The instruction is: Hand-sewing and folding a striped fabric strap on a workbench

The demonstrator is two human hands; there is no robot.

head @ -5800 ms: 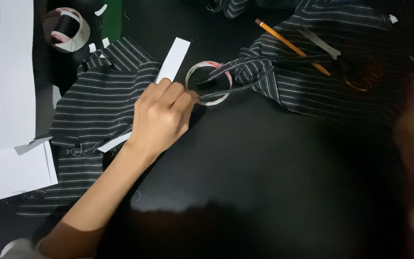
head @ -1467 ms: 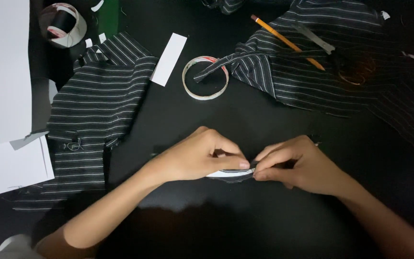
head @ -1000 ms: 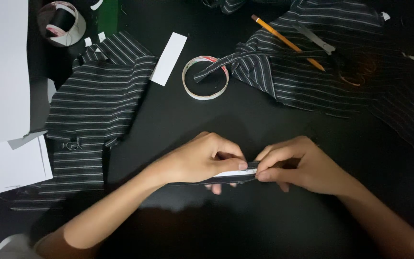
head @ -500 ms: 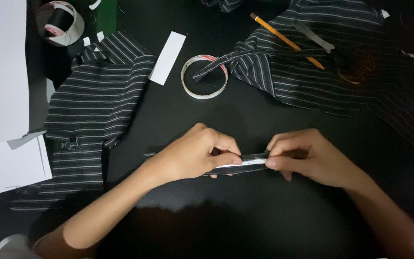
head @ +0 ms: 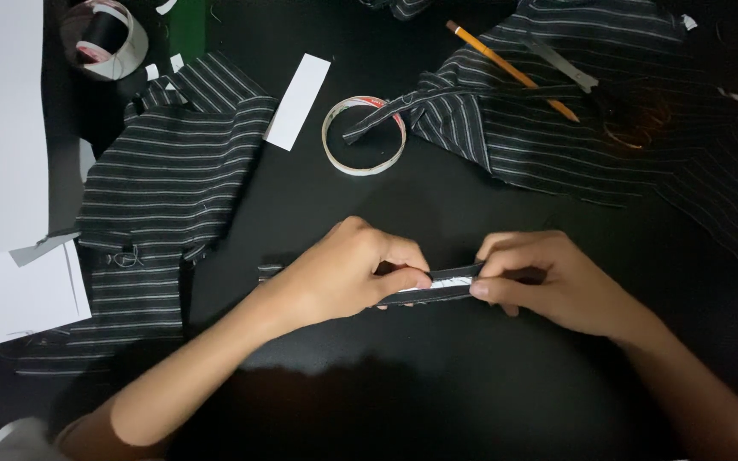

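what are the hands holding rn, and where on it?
Both pinch one narrow dark fabric strip with a white layer showing inside its fold. The left hand grips its left-middle stretch, the right hand its right end, thumbs and forefingers on the folded edge.

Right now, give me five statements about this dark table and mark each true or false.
1. Both hands pinch one narrow strip of fabric: the left hand and the right hand hold the narrow dark strip between them. True.
2. The tape ring sits on the left wrist. False: it lies on the table, above the hands.
3. The pencil rests on striped cloth at upper right. True.
4. The white paper slip is held in the right hand. False: it lies loose beside the tape ring.
5. White paper sheets lie along the left edge. True.
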